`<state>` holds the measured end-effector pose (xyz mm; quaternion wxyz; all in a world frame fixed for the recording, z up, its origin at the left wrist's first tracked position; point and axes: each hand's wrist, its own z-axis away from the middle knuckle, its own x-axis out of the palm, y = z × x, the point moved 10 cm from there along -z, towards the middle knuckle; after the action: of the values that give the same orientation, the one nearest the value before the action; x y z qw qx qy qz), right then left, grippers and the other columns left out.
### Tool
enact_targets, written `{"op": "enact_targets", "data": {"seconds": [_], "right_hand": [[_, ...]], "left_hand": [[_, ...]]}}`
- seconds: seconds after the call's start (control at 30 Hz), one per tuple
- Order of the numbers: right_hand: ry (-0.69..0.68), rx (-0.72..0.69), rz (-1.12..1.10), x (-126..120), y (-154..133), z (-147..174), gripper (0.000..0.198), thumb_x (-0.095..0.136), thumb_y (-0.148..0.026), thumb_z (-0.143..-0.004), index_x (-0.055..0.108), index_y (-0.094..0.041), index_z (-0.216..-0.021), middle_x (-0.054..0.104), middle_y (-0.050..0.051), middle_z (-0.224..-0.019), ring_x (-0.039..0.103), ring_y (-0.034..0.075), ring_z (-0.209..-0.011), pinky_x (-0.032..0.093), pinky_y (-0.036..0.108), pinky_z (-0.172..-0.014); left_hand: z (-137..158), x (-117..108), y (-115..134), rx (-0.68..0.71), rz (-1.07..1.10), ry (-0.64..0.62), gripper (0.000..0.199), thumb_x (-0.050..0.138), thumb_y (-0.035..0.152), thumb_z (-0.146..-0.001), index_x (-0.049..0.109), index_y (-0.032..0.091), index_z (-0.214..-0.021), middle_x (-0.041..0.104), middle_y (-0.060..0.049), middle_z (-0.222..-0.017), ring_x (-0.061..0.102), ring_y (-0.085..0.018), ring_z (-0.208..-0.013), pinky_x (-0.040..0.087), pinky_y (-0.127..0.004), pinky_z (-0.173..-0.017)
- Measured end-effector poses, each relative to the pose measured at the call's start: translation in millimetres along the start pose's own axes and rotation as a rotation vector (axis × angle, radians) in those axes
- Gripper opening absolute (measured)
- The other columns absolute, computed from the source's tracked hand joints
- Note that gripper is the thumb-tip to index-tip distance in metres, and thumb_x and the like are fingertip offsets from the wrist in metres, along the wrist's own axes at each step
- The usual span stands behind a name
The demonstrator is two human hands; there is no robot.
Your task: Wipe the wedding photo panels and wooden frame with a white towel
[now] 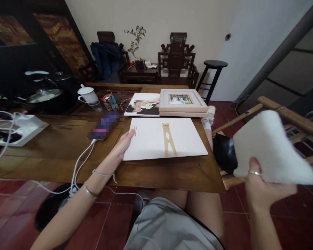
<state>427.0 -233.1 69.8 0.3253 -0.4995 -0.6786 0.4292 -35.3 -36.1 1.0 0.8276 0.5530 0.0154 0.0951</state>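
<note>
My left hand (125, 141) grips the left edge of a flat white picture panel (148, 139), its thumb on top and the other fingers hidden beneath. A tan A-shaped piece (166, 137), like an easel stand, lies on the panel's upper face, and small dark print shows near my thumb. Off the table's right side, my right hand (262, 191) holds up a folded white cloth (268, 149), slightly blurred. Just behind the panel are a photo print (143, 106) and a stack of light-framed pictures (181, 100).
A phone (104, 125) with a white cable lies on the wooden table (156, 177). Farther left stand a lidded white mug (88, 94), a small box (110, 102) and a power strip (26, 128). Another person's shoe (210, 114) shows beyond the table; a wooden chair (297, 121) stands right.
</note>
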Motion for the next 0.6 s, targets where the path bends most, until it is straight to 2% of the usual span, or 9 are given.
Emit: {"op": "enact_targets", "data": {"seconds": [0.03, 0.1, 0.17, 0.27, 0.3, 0.37, 0.47, 0.6], "right_hand": [[-0.102, -0.104, 0.103, 10, -9, 3, 0.044, 0.078, -0.028, -0.062, 0.067, -0.019, -0.103, 0.062, 0.015, -0.126, 0.054, 0.040, -0.121, 0.038, 0.053, -0.109], [-0.368, -0.427, 0.231, 39, -35, 21, 0.039, 0.068, -0.024, -0.070, 0.066, -0.017, -0.108, 0.064, 0.016, -0.124, 0.054, 0.040, -0.120, 0.038, 0.058, -0.107], [-0.695, -0.676, 0.228, 71, -51, 54, 0.038, 0.058, -0.013, -0.073, 0.065, -0.021, -0.109, 0.058, 0.011, -0.135, 0.044, 0.033, -0.132, 0.033, 0.055, -0.113], [-1.042, -0.944, 0.179, 97, -64, 103, 0.024, 0.049, -0.002, -0.070, 0.061, -0.023, -0.072, 0.052, 0.004, -0.142, 0.033, 0.029, -0.140, 0.022, 0.060, -0.116], [-1.106, -1.003, 0.172, 103, -67, 115, 0.024, 0.047, 0.000, -0.070, 0.055, -0.022, -0.062, 0.050, 0.003, -0.143, 0.031, 0.029, -0.140, 0.019, 0.064, -0.115], [-1.172, -1.077, 0.175, 110, -69, 130, 0.028, 0.045, 0.002, -0.069, 0.045, -0.021, -0.053, 0.047, 0.004, -0.145, 0.029, 0.030, -0.141, 0.018, 0.069, -0.113], [-1.230, -1.118, 0.220, 117, -67, 142, 0.026, 0.046, 0.003, -0.066, 0.049, -0.020, -0.054, 0.044, 0.013, -0.146, 0.028, 0.031, -0.141, 0.027, 0.068, -0.110], [-1.283, -1.138, 0.271, 119, -60, 148, 0.021, 0.054, 0.000, -0.069, 0.056, -0.018, -0.059, 0.041, 0.016, -0.148, 0.025, 0.034, -0.142, 0.028, 0.068, -0.108]], "left_hand": [[0, 1, 1, -0.009, -0.005, -0.008, 0.022, 0.051, 0.024, -0.094, 0.065, 0.010, -0.105, 0.074, -0.008, -0.080, 0.071, -0.021, -0.069, 0.058, -0.029, -0.065], [-1, 2, 3, -0.018, -0.016, -0.021, 0.023, 0.052, 0.023, -0.093, 0.065, 0.010, -0.105, 0.074, -0.008, -0.078, 0.071, -0.021, -0.067, 0.058, -0.030, -0.064], [-4, 2, 5, -0.009, -0.023, -0.042, 0.023, 0.056, 0.026, -0.091, 0.066, 0.010, -0.105, 0.074, -0.009, -0.077, 0.071, -0.022, -0.067, 0.058, -0.031, -0.064], [-10, 4, 5, 0.008, -0.017, -0.084, 0.028, 0.063, 0.033, -0.086, 0.067, 0.011, -0.104, 0.075, -0.010, -0.080, 0.072, -0.024, -0.069, 0.058, -0.032, -0.064], [-12, 4, 4, 0.010, -0.016, -0.090, 0.029, 0.064, 0.034, -0.086, 0.067, 0.011, -0.103, 0.075, -0.010, -0.080, 0.072, -0.024, -0.069, 0.058, -0.032, -0.064], [-16, 3, 2, 0.007, -0.016, -0.082, 0.030, 0.064, 0.036, -0.085, 0.067, 0.011, -0.102, 0.074, -0.011, -0.078, 0.072, -0.024, -0.068, 0.058, -0.032, -0.062], [-18, 2, 1, -0.015, -0.047, -0.074, 0.030, 0.069, 0.036, -0.081, 0.068, 0.011, -0.098, 0.074, -0.012, -0.077, 0.071, -0.023, -0.065, 0.057, -0.030, -0.056], [-9, 11, 13, 0.043, -0.229, -0.230, 0.042, 0.085, 0.034, -0.062, 0.070, 0.014, -0.096, 0.075, -0.013, -0.089, 0.071, -0.026, -0.074, 0.057, -0.032, -0.060]]}}
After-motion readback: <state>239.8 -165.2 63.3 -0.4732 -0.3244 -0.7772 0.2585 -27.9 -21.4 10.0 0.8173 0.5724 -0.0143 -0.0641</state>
